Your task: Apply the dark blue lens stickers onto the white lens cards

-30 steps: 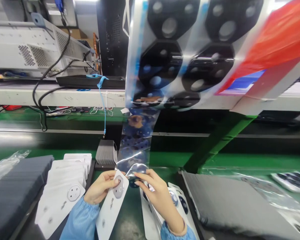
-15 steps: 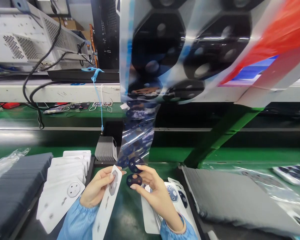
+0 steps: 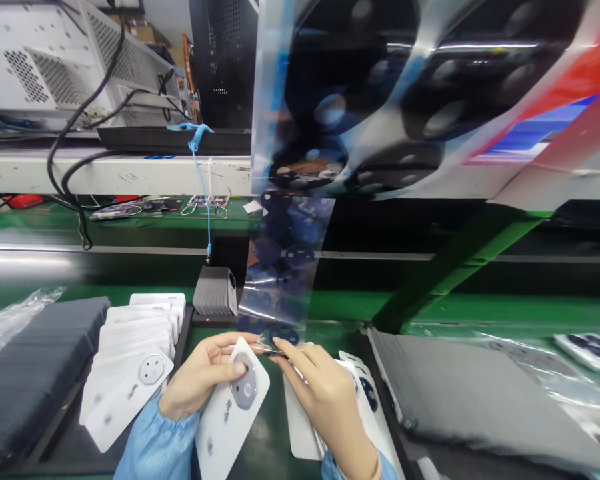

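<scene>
My left hand (image 3: pixel 190 381) grips a white phone back panel (image 3: pixel 219 437) with a grey octagonal camera area, the thumb pressed on that area. The panel is tilted, its printed face toward me. My right hand (image 3: pixel 333 397) is closed in a pinch just right of the panel, on a thin dark camera-lens sticker seen nearly edge-on. Both hands' fingertips meet at the bottom end of a clear film strip (image 3: pixel 285 283) that hangs down with several dark round stickers on it. Under my right hand lie white panels (image 3: pixel 300 427), partly hidden.
Fanned white panels (image 3: pixel 125 387) lie at left beside a dark grey stack (image 3: pixel 35 380). A small upright stack (image 3: pixel 214 293) stands behind. At right are a long grey stack (image 3: pixel 460 387) and a green post (image 3: pixel 460 267). A large sticker sheet (image 3: pixel 350 80) hangs overhead.
The panel in my left hand has turned to face me more. My right hand has drawn its fingers together and tilted the dark sticker nearly edge-on, close to my left fingertips.
</scene>
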The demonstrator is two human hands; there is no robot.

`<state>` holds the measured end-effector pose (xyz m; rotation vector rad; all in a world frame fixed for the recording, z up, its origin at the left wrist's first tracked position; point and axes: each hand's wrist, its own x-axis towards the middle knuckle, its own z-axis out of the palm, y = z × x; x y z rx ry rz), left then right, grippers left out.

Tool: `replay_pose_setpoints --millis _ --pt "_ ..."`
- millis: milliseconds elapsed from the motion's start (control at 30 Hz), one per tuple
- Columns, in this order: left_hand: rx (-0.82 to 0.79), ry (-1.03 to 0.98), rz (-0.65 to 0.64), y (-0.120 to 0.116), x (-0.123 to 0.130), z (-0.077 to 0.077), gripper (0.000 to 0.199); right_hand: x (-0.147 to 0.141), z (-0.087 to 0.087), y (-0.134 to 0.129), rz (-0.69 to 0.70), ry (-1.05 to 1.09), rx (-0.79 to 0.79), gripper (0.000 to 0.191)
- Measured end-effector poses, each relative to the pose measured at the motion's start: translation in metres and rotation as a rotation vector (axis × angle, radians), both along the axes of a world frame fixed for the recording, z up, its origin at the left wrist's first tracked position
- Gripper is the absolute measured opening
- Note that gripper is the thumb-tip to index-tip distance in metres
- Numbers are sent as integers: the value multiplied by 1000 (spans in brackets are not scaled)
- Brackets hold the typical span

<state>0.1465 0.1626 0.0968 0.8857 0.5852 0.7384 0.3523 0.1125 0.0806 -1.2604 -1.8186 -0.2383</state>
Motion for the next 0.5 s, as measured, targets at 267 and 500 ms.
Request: replay_pose_setpoints --millis 267,500 --pt "-72 -56 33 -5 7 4 46 -6 8 -5 -100 -208 270 25" --pt "9 84 198 0 6 -1 27 3 25 -18 295 246 -175 8"
